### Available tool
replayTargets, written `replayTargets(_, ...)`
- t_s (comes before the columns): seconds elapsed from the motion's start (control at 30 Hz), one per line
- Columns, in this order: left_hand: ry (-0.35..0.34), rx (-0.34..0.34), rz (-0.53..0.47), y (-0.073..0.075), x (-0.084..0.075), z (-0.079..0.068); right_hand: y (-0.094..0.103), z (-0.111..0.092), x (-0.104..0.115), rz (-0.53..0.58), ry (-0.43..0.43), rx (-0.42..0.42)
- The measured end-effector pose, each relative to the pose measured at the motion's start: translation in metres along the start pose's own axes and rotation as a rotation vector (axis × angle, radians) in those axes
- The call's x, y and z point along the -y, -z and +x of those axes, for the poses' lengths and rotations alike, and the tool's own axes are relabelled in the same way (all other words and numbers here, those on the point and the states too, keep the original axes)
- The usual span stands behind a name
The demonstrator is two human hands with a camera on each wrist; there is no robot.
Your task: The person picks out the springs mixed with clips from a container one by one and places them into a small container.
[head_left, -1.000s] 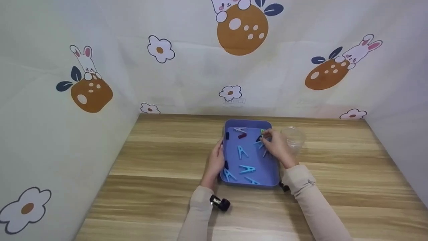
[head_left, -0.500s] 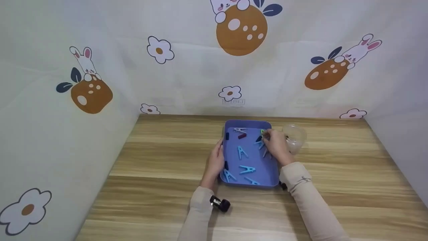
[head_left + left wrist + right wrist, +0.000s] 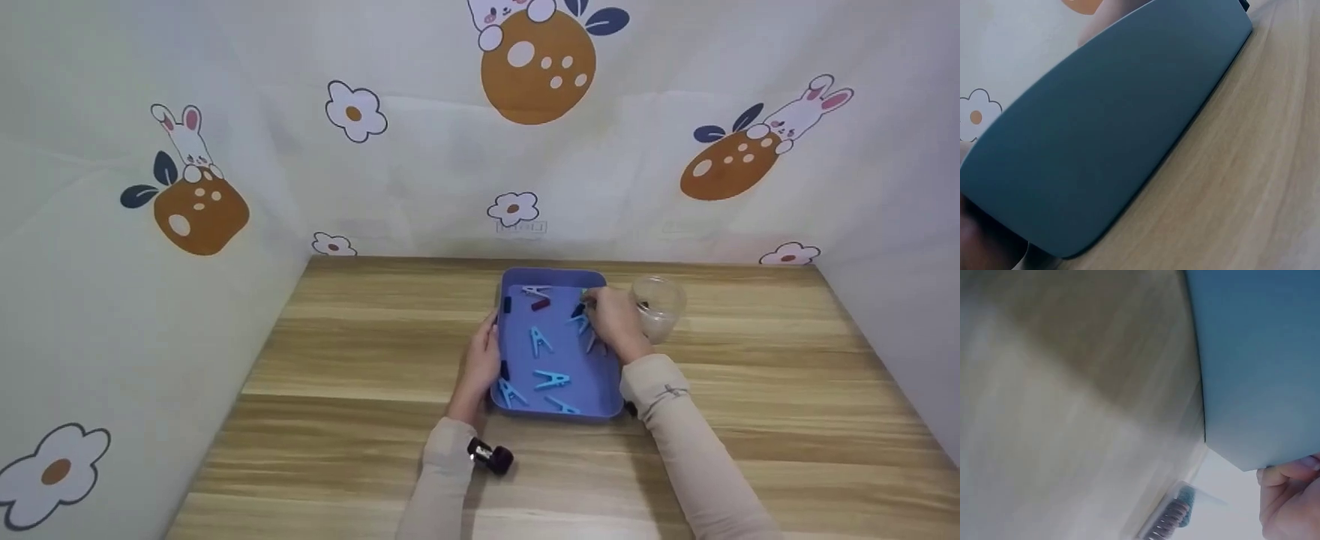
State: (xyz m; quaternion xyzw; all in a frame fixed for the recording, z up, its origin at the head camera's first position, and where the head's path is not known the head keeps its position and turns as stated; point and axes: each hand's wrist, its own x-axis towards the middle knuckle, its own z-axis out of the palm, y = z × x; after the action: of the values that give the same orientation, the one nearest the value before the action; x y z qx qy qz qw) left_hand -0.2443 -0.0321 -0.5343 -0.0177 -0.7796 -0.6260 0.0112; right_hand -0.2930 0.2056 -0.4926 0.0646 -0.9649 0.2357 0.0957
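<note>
A purple-blue tray [image 3: 551, 277] lies on the table with several light blue clothespins [image 3: 552, 379] spread inside. A pale clothespin [image 3: 535, 291] and a small dark red piece [image 3: 540, 304] are near its far end. My left hand [image 3: 480, 364] rests along the tray's left outer wall, fingers fairly straight and touching it. Over the tray's far right part is my right hand [image 3: 616, 321], its bent fingertips covering most of a small green thing [image 3: 585, 291]. Whether they pinch it is hidden. A dark piece [image 3: 577, 309] and another blue clothespin lie just below those fingertips.
A clear plastic cup [image 3: 658, 304] stands just right of the tray; in the right wrist view it shows a brown coiled thing [image 3: 1169, 520] and something teal [image 3: 1186, 502] inside. Patterned cloth walls [image 3: 420, 172] border the wooden table [image 3: 360, 352] at the back and sides.
My right hand has shifted slightly inward, and its fingertips now cover more of the green thing. The left hand stays against the tray, and the tray's contents look unmoved.
</note>
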Motion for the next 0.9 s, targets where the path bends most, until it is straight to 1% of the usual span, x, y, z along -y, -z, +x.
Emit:
replayTargets(0.17,0.000,0.000,0.003,0.0011,-0.0002,-0.0009,0.0001,0.0033,0.0045,-0.089,0.005,0.039)
replayTargets(0.33,0.002,-0.004,-0.011,0.0008,-0.0019,0.0004,0.0007,0.0050,0.0066,-0.098,-0.013,0.034)
replayTargets(0.43,-0.029,-0.003,0.004,0.0015,-0.0023,0.0016,-0.0001,0.0056,0.0066,-0.095,-0.018,0.019)
replayTargets(0.57,-0.064,0.000,0.034,0.0026,-0.0013,0.0019,-0.0021,0.0052,0.0072,-0.129,0.003,0.011)
replayTargets(0.8,-0.046,0.023,-0.013,0.0024,-0.0012,0.0013,-0.0045,0.0045,0.0093,-0.218,0.032,0.052)
replayTargets(0.9,-0.034,0.022,-0.010,0.0023,-0.0008,0.0006,-0.0045,0.0039,0.0099,-0.221,0.038,0.054)
